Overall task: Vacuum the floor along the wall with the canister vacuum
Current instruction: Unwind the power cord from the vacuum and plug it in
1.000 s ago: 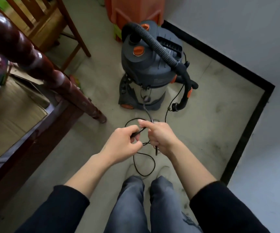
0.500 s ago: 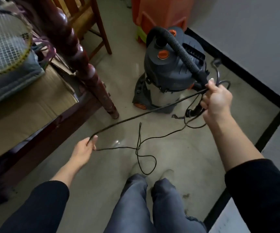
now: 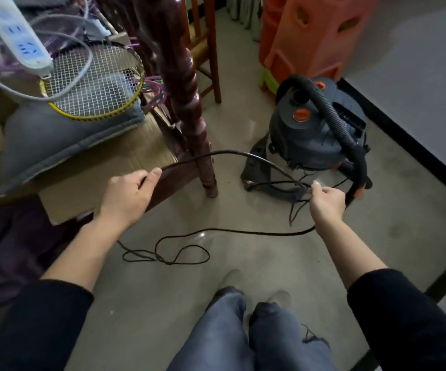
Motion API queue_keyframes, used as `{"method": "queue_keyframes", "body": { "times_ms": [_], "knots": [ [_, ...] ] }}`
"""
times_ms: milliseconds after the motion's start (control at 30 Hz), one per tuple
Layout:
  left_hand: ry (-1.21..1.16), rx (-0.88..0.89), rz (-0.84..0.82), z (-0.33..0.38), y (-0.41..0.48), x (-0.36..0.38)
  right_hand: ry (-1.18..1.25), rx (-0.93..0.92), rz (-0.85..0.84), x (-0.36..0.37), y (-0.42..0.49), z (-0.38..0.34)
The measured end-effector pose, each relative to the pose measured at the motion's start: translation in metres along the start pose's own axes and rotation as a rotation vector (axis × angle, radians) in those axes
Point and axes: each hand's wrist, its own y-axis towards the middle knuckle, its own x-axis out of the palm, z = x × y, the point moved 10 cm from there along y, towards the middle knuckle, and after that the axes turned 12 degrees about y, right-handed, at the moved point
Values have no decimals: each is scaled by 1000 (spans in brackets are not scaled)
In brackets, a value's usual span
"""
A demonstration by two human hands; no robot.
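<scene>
- Since half a second ago the left hand has risen from near the floor to the bed's edge. The right hand has dropped from beside the hose to the vacuum's base.
- The left hand's fingers and thumb are curled round the power cord, which arcs across to the other hand.
- The cord looks thin, limp and light, and its slack lies looped on the floor, so it is likely to snag. It is best fed hand over hand.
- The right hand's fingers pinch the cord just in front of the canister.
- The canister vacuum stands upright on the floor near the wall. It is probably heavy and better towed by its stiff ribbed hose than lifted.
</scene>
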Motion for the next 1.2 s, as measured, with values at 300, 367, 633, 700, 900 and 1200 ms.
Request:
{"method": "queue_keyframes", "body": {
  "times_ms": [300,367,633,700,900,1200],
  "knots": [
    [466,-143,-329,-97,-11,104,-106,-127,59,-35,-2,-13],
    [468,-199,-344,-113,-9,104,-67,-89,113,-57,9,-6],
    [374,-154,-626,-61,-25,174,426,178,-130,-50,-2,35],
    [330,-95,-715,-16,-32,193,526,191,-172,-50,-9,39],
    [-63,408,-849,198,-77,233,867,261,-251,-62,-28,35],
    [-211,504,-922,343,-149,273,1159,230,-305,-161,-20,21]
  ]
}}
